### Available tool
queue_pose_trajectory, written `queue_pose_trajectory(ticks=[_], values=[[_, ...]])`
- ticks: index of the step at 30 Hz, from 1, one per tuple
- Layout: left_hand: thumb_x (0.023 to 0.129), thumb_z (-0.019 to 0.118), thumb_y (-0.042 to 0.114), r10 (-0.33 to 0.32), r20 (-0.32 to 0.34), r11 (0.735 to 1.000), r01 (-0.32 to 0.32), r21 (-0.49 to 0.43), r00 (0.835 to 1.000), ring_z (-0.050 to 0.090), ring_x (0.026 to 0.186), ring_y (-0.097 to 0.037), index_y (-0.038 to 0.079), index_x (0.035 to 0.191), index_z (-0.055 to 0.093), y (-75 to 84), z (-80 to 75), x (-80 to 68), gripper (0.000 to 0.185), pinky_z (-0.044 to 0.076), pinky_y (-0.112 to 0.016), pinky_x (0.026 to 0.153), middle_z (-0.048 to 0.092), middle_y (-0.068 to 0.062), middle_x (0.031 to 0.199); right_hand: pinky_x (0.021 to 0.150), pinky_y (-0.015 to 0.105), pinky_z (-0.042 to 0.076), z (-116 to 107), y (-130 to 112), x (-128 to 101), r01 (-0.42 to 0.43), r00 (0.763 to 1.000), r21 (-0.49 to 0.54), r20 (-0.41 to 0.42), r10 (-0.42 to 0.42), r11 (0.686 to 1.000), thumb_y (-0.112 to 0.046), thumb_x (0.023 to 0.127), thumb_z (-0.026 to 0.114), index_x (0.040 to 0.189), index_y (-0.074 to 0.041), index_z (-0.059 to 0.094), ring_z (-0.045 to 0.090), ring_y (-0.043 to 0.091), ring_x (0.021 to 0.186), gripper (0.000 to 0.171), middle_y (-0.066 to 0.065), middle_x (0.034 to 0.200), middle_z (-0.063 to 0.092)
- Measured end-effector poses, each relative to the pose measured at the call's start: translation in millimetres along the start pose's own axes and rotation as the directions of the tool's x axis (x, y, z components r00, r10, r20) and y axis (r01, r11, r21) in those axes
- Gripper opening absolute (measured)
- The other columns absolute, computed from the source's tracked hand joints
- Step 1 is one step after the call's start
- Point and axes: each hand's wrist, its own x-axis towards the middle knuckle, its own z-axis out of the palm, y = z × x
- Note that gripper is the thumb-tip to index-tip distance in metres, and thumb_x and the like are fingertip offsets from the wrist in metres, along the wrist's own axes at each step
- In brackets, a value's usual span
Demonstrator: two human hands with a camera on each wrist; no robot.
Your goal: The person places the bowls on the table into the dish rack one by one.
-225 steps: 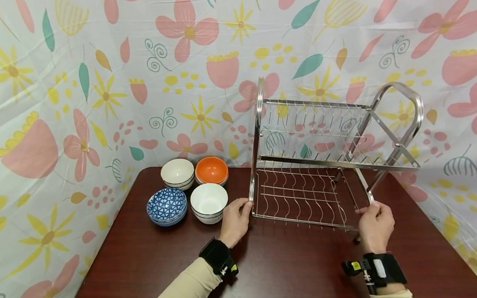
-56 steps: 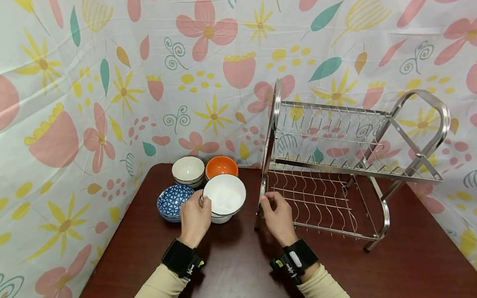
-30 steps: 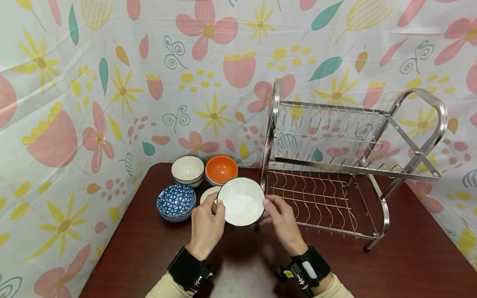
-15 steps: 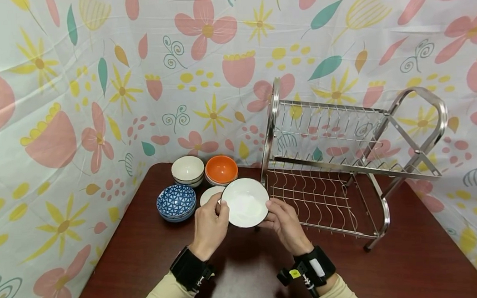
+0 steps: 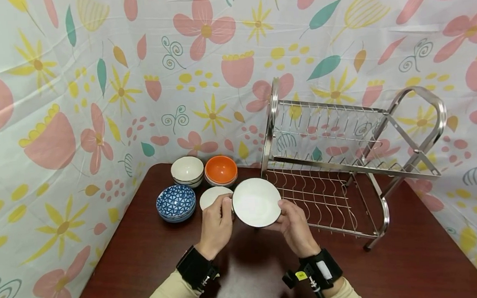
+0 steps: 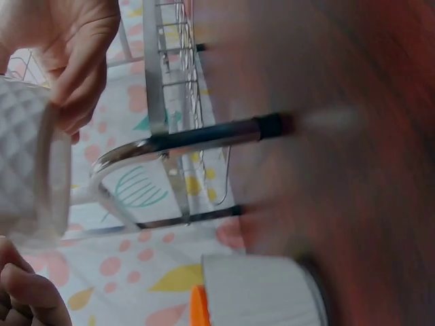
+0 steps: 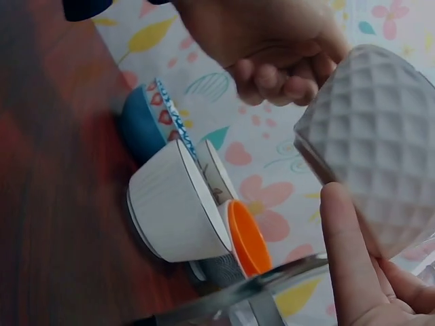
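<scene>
A white bowl (image 5: 256, 202) with a quilted outside is tipped on edge between both hands above the surface (image 5: 245, 258): left hand (image 5: 216, 223) fingers pinch its left rim, right hand (image 5: 296, 223) fingers cradle its right side, just beside the dish rack (image 5: 337, 161).

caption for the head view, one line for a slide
Both hands, left hand and right hand, hold a white bowl above the table, between more bowls and a dish rack.

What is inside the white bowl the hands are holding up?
Nothing shows inside the white bowl: its inner side looks plain white and bare. The left hand and right hand hold its edges. Its far side hides part of the dish rack and the table.
</scene>
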Motion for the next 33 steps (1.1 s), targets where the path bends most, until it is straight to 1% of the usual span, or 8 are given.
queue_pose_trajectory(ticks=[3,7,10,13,17,22,27,33], values=[[0.104,0.041,0.018,-0.017,0.009,0.999,0.018,-0.038,1.0,0.054,0.058,-0.006,0.009,0.107,0.065,-3.2,8.4,-1.3,0.027,0.047,-0.027,0.061,0.057,0.002,0.066,0.078,0.058,0.05,-6.7,-4.0,-2.7,-0.003,1.0,-0.005,0.008,0.003,1.0,-0.023,0.1,0.042,0.132,0.003,0.043,0.068,0.029,0.091,0.041,0.015,0.116,0.059],[0.102,0.047,0.018,-0.05,0.037,0.996,0.052,-0.074,0.998,0.057,0.066,-0.01,0.009,0.107,0.066,-8.6,24.5,-5.6,0.022,0.047,-0.026,0.062,0.061,-0.002,0.079,0.074,0.047,0.055,-17.6,-10.9,-5.8,-0.001,1.0,-0.031,0.022,0.002,1.0,-0.029,0.103,0.037,0.139,0.001,0.038,0.067,0.023,0.09,0.047,0.01,0.113,0.06],[0.1,0.052,0.015,-0.083,0.08,0.993,0.089,-0.075,0.993,0.057,0.076,-0.011,0.008,0.108,0.066,-11.2,38.5,-8.3,0.017,0.047,-0.026,0.066,0.061,-0.002,0.09,0.068,0.037,0.056,-25.6,-16.3,-7.9,-0.002,1.0,-0.04,0.015,0.002,0.999,-0.033,0.104,0.034,0.135,-0.002,0.043,0.066,0.018,0.086,0.045,0.008,0.105,0.062],[0.097,0.057,0.013,-0.119,0.098,0.989,0.126,-0.072,0.988,0.057,0.082,-0.012,0.008,0.108,0.066,-11.4,50.9,-9.6,0.015,0.049,-0.026,0.07,0.061,-0.002,0.094,0.065,0.031,0.055,-32.0,-20.3,-9.5,-0.009,1.0,-0.038,0.021,0.01,0.999,-0.033,0.105,0.032,0.131,-0.006,0.048,0.066,0.016,0.081,0.041,0.006,0.1,0.063],[0.096,0.059,0.013,-0.139,0.098,0.989,0.144,-0.044,0.985,0.058,0.088,-0.014,0.007,0.109,0.066,-12.6,63.6,-10.7,0.016,0.049,-0.028,0.076,0.062,-0.002,0.096,0.066,0.032,0.056,-39.1,-23.5,-11.3,-0.019,0.998,-0.039,0.054,0.021,0.999,-0.032,0.106,0.031,0.132,-0.007,0.047,0.066,0.016,0.082,0.04,0.006,0.1,0.063],[0.097,0.058,0.017,-0.134,0.127,0.991,0.137,-0.013,0.983,0.058,0.092,-0.016,0.006,0.112,0.066,-15.2,74.0,-11.9,0.02,0.048,-0.031,0.079,0.063,-0.003,0.097,0.069,0.036,0.056,-48.0,-26.1,-14.0,-0.031,0.997,-0.046,0.075,0.034,0.998,-0.032,0.106,0.028,0.137,-0.006,0.042,0.066,0.017,0.085,0.043,0.006,0.104,0.062],[0.097,0.057,0.016,-0.124,0.141,0.99,0.132,-0.048,0.982,0.06,0.086,-0.016,0.006,0.108,0.067,-17.9,79.1,-12.7,0.018,0.049,-0.03,0.074,0.064,-0.004,0.093,0.072,0.041,0.056,-56.4,-29.7,-15.4,-0.043,0.997,-0.052,0.064,0.047,0.998,-0.031,0.106,0.027,0.139,-0.01,0.04,0.065,0.018,0.091,0.041,0.005,0.112,0.059],[0.097,0.057,0.019,-0.147,0.149,0.983,0.161,-0.09,0.978,0.061,0.081,-0.015,0.006,0.101,0.069,-20.8,82.2,-11.7,0.018,0.05,-0.028,0.07,0.064,-0.003,0.088,0.073,0.042,0.055,-67.5,-39.1,-17.2,-0.039,0.999,-0.127,0.028,0.043,0.991,-0.033,0.105,0.031,0.143,-0.002,0.032,0.066,0.019,0.091,0.049,0.008,0.114,0.058]])
